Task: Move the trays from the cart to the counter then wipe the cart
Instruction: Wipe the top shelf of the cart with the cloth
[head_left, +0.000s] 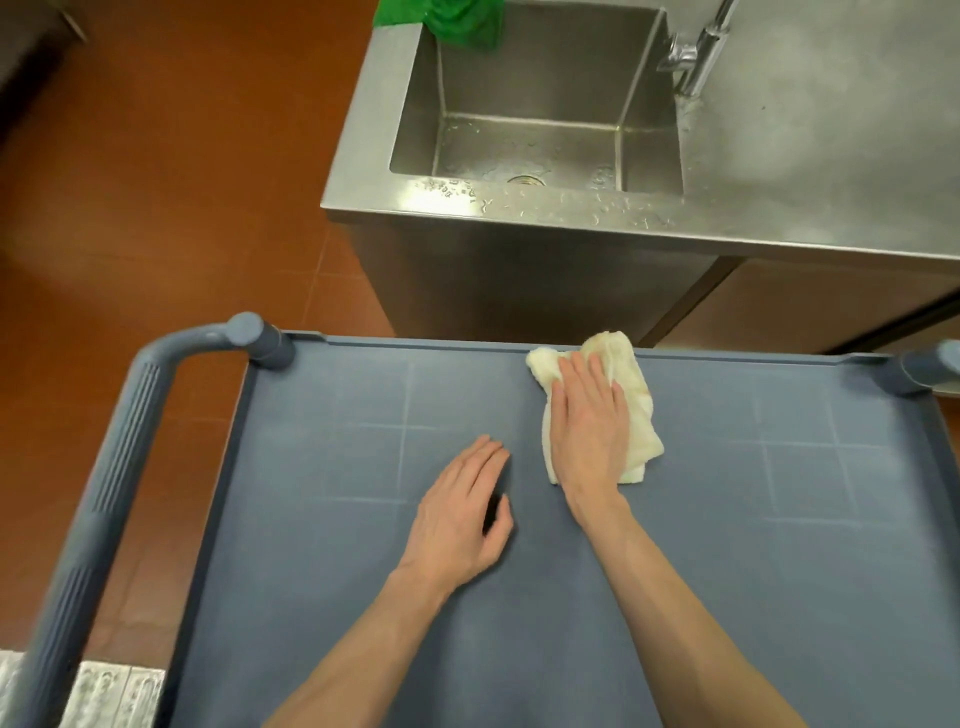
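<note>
Two hands on the tray-free cart shelf (727, 571): right hand (587, 421) flat on a folded white cloth (636, 405), left hand (462, 514) open and empty, with firm overlapping passes likely best.

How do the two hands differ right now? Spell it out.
The right hand presses flat on the white cloth near the cart's far edge; the left hand holds nothing and sits nearer the person. The right hand's fingers lie straight; the left hand's thumb curls under. Both are bare, palms down over the cart top.
</note>
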